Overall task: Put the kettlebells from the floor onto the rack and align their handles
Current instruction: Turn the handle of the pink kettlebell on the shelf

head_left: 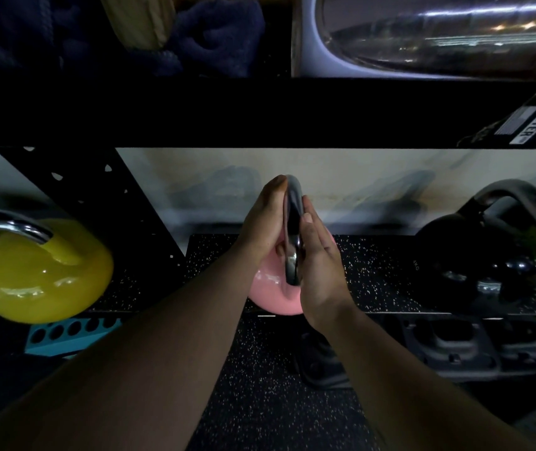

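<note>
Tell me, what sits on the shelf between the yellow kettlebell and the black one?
In the head view, the pink kettlebell, its handle pressed between the left hand and right hand.

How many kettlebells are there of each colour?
Yellow kettlebell: 1
Pink kettlebell, with both hands pressed flat on its handle, left hand and right hand: 1
Black kettlebell: 1
Total: 3
</note>
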Tool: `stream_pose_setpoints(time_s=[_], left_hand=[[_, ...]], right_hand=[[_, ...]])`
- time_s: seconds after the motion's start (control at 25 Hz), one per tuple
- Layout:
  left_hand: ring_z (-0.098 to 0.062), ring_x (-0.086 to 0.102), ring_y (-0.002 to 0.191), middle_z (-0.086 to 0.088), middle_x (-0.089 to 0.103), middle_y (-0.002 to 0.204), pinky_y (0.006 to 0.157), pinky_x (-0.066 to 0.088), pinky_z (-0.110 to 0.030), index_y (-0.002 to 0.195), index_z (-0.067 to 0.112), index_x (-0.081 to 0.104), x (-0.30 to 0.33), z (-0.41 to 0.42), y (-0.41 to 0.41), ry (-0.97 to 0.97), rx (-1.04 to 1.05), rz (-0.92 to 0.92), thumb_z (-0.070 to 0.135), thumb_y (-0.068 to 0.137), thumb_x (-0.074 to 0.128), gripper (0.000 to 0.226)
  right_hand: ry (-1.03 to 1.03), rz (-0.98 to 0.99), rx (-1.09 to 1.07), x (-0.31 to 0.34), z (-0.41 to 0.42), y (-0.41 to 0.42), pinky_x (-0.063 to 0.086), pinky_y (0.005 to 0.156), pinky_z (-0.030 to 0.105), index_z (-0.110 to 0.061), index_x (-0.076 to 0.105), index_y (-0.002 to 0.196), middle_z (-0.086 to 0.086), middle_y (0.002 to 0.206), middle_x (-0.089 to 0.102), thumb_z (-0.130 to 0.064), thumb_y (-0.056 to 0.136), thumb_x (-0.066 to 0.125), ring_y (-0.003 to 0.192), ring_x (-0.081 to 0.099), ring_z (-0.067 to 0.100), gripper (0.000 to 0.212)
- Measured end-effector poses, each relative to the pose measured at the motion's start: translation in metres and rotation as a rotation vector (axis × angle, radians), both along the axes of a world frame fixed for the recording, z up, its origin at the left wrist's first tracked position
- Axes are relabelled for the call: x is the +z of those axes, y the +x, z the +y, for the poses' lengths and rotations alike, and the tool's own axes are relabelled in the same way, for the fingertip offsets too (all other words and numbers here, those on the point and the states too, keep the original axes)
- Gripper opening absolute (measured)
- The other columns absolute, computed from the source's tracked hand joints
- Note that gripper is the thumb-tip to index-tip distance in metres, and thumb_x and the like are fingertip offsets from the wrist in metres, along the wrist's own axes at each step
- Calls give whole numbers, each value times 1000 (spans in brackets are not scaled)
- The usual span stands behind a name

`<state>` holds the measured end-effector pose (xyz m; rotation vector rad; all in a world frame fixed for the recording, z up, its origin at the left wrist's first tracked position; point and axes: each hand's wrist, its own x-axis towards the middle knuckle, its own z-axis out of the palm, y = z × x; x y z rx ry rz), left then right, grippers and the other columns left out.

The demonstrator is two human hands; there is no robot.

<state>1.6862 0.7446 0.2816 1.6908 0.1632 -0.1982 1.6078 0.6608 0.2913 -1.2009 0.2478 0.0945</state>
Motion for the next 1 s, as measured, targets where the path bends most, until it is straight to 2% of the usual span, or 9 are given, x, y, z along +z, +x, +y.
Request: stream_pose_setpoints(time_s=[0.16, 0.28, 0.44, 0.56, 0.64, 0.72, 0.8, 0.92, 1.0], left_hand=[[-18, 66, 109, -3, 72, 112, 103, 48, -49, 116, 34, 65, 0, -1, 0, 31, 11, 10, 79, 82, 35, 64], [-17, 66, 109, -1, 71, 113, 103, 48, -47, 119, 35, 64, 0, 1, 0, 42, 23, -3, 76, 85, 35, 60], [-16, 62, 115, 0, 67, 123, 106, 44, -44, 129, 36, 57, 3, 3, 0, 92, -28, -19, 73, 91, 30, 60], [-17, 58, 121, 0, 63, 132, 110, 40, -44, 132, 39, 55, 10, 5, -2, 144, -66, 13, 78, 88, 28, 65], [-18, 54, 124, 1, 60, 135, 111, 37, -43, 136, 37, 52, 18, 7, -7, 169, -78, 5, 76, 91, 27, 65], [-15, 50, 123, 5, 57, 134, 107, 36, -36, 142, 32, 47, 22, 10, -19, 159, -46, -28, 65, 98, 30, 58], [-11, 49, 118, 9, 55, 128, 95, 37, -28, 143, 26, 47, 25, 16, -31, 146, -15, -75, 56, 100, 36, 53], [-14, 57, 113, 8, 60, 120, 78, 40, -24, 132, 20, 54, 21, 29, -50, 221, -16, -98, 52, 100, 45, 46], [-14, 56, 112, 5, 59, 124, 84, 38, -25, 135, 18, 51, 18, 40, -60, 255, -33, -81, 48, 99, 50, 47]], right_hand=[[41, -5, -20, 1, 2, 0, 41, 111, 37, -40, 52, 138, -8, 140, 58, -38, 102, 44, 125, 56, 7, 37], [65, 5, 0, -1, 5, -2, 40, 112, 39, -44, 50, 138, -6, 143, 56, -42, 101, 43, 128, 55, 10, 38], [16, 20, 15, 3, 4, -2, 42, 110, 38, -48, 48, 137, -9, 144, 54, -44, 101, 41, 127, 55, 10, 37], [-83, 9, 43, 10, -3, -6, 45, 106, 33, -43, 49, 139, -9, 140, 57, -41, 102, 42, 123, 56, 7, 38], [-179, 40, 91, 16, -20, -8, 48, 97, 30, -40, 53, 137, -5, 133, 63, -41, 100, 46, 118, 60, 11, 37], [-307, 71, 86, 20, -42, -14, 46, 90, 28, -38, 59, 131, 1, 124, 67, -41, 96, 54, 113, 62, 16, 35], [-402, 102, 2, 16, -59, -23, 49, 84, 27, -31, 66, 117, 2, 109, 72, -33, 93, 61, 102, 66, 16, 25], [-735, 157, -23, -4, -73, -42, 54, 75, 34, -26, 70, 103, -2, 90, 74, -29, 88, 62, 81, 69, 18, 16], [-856, 190, 38, -9, -73, -56, 50, 67, 30, -28, 69, 100, -1, 87, 72, -28, 88, 62, 72, 65, 18, 14]])
